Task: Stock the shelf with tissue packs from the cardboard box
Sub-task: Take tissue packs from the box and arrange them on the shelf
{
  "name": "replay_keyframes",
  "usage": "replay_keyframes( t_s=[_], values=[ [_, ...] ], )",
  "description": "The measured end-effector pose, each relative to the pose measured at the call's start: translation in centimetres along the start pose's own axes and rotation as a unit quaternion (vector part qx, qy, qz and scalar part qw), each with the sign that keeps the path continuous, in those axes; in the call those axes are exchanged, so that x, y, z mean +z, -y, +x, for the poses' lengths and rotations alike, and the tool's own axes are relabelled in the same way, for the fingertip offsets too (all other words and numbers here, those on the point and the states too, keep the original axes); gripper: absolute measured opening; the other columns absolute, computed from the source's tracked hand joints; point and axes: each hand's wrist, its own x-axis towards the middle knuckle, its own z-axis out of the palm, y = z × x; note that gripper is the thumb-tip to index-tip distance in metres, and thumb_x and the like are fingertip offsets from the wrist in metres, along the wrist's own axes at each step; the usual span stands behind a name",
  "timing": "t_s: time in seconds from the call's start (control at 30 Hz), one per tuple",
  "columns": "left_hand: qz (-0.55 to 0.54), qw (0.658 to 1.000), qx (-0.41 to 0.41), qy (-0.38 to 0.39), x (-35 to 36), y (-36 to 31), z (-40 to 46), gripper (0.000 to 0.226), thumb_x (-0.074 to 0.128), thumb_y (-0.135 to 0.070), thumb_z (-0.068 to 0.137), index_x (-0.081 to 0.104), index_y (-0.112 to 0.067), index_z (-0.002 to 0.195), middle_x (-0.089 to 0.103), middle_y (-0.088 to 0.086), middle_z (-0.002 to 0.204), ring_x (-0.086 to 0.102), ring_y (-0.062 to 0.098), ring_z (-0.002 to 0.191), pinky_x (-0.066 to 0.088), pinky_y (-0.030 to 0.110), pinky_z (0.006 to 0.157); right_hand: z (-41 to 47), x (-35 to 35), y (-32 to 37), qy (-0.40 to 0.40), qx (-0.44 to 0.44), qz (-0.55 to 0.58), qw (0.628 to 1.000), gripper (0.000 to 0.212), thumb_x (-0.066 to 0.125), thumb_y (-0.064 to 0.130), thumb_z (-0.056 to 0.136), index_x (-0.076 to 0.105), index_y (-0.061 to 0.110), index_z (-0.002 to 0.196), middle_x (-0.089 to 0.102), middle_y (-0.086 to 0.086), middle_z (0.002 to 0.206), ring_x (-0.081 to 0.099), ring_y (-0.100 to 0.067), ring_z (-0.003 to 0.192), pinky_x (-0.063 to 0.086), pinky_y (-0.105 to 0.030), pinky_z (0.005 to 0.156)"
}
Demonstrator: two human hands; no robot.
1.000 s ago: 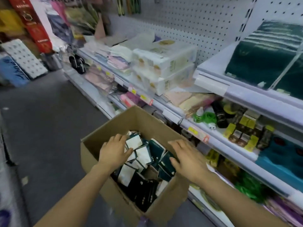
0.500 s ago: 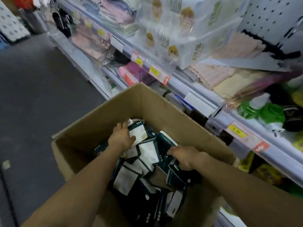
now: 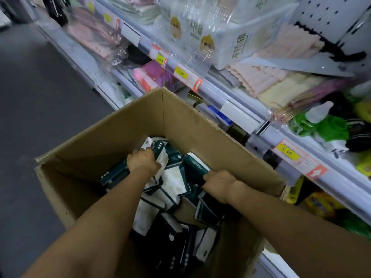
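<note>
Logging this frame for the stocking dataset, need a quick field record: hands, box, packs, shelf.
left hand: inside the box, grip closed on a tissue pack near the far wall
right hand: inside the box, fingers curled on a dark green pack
cardboard box: open top, on the floor beside the shelf
box contents: loose pile of dark green and white packs, jumbled
shelf: price tags on its edge, towels and wrapped goods above
packs lifted out: none yet
</note>
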Motion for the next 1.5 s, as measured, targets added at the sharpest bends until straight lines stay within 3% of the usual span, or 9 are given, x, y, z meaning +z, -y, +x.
replay_keyframes(
  t_s=[0.2,0.37,0.6,0.8,0.97,1.07,1.23,1.33,1.5],
  values=[
    [-0.324,0.946,-0.016,-0.011,-6.2,2.3,-5.6,0.045,0.071,-0.03,0.088,0.053,-0.01,0.124,0.062,0.011,0.115,0.059,0.029,0.104,0.05,0.038,0.09,-6.9,-3.4,-0.9,-0.175,0.088,0.281,0.94,0.043,0.07,0.037,0.085,0.055,0.023,0.122,0.058,-0.001,0.119,0.051,-0.023,0.111,0.037,-0.033,0.086],
    [-0.404,0.909,0.07,-0.083,-10.2,2.7,-11.9,0.073,0.064,-0.021,0.094,0.022,-0.038,0.152,0.052,-0.01,0.121,0.059,0.019,0.106,0.049,0.038,0.096,-13.3,-4.6,-0.7,-0.246,0.114,0.668,0.692,0.051,0.082,0.046,0.07,0.055,0.017,0.103,0.063,0.006,0.089,0.064,-0.015,0.089,0.052,-0.031,0.08],
    [-0.417,0.888,0.17,-0.093,-14.0,-2.3,-22.5,0.033,0.048,-0.022,0.102,0.065,-0.049,0.103,0.055,0.0,0.107,0.056,0.019,0.101,0.041,0.03,0.087,-26.8,-4.6,0.2,-0.332,0.118,0.803,0.481,0.034,0.074,0.018,0.086,0.062,-0.003,0.109,0.07,-0.003,0.075,0.059,-0.013,0.055,0.043,-0.022,0.045],
    [-0.444,0.866,0.213,-0.086,-17.3,-10.0,-34.8,0.048,0.028,-0.06,0.1,0.071,-0.041,0.108,0.053,-0.004,0.129,0.037,0.019,0.137,0.029,0.044,0.114,-40.1,-1.2,1.6,-0.374,0.07,0.87,0.314,0.025,0.068,0.006,0.087,0.056,-0.004,0.107,0.07,-0.018,0.099,0.068,-0.028,0.077,0.057,-0.032,0.056],
    [-0.412,0.853,0.318,-0.047,-17.1,-18.2,-45.1,0.074,0.02,-0.091,0.071,0.07,-0.047,0.104,0.051,-0.003,0.131,0.048,0.019,0.126,0.036,0.045,0.108,-51.1,3.1,3.9,-0.418,-0.022,0.897,0.142,0.039,0.053,-0.013,0.084,0.052,-0.001,0.121,0.063,-0.024,0.123,0.07,-0.032,0.094,0.061,-0.042,0.07],
    [-0.367,0.843,0.391,-0.027,-17.1,-23.5,-51.2,0.06,0.032,-0.094,0.07,0.062,-0.053,0.102,0.049,-0.007,0.134,0.043,0.01,0.126,0.034,0.034,0.096,-56.9,6.9,5.1,-0.452,0.007,0.879,0.151,0.04,0.066,-0.003,0.075,0.058,-0.001,0.114,0.067,-0.02,0.114,0.068,-0.028,0.093,0.059,-0.038,0.071],
    [-0.375,0.813,0.443,-0.043,-17.1,-30.6,-60.0,0.019,0.068,-0.057,0.081,0.063,-0.041,0.091,0.055,-0.005,0.115,0.053,0.013,0.113,0.041,0.02,0.08,-66.8,14.0,6.9,-0.498,0.134,0.809,0.282,0.046,0.08,0.012,0.075,0.059,0.005,0.116,0.068,-0.006,0.103,0.066,-0.015,0.083,0.047,-0.031,0.069],
    [-0.328,0.818,0.47,-0.052,-17.1,-34.0,-63.8,0.029,0.073,-0.057,0.076,0.066,-0.032,0.087,0.056,-0.004,0.118,0.051,0.016,0.118,0.042,0.031,0.086,-73.2,17.6,7.1,-0.557,0.179,0.764,0.273,0.053,0.079,0.023,0.076,0.055,0.017,0.123,0.067,-0.002,0.114,0.065,-0.013,0.094,0.049,-0.028,0.07],
    [-0.247,0.798,0.547,-0.05,-18.0,-39.4,-71.1,0.045,0.07,-0.073,0.058,0.065,-0.034,0.08,0.052,-0.006,0.108,0.059,0.02,0.1,0.052,0.038,0.081,-82.9,22.0,8.2,-0.604,0.248,0.656,0.379,0.035,0.072,0.016,0.087,0.064,0.02,0.12,0.071,0.005,0.103,0.063,0.004,0.079,0.044,-0.008,0.059]
  ],
)
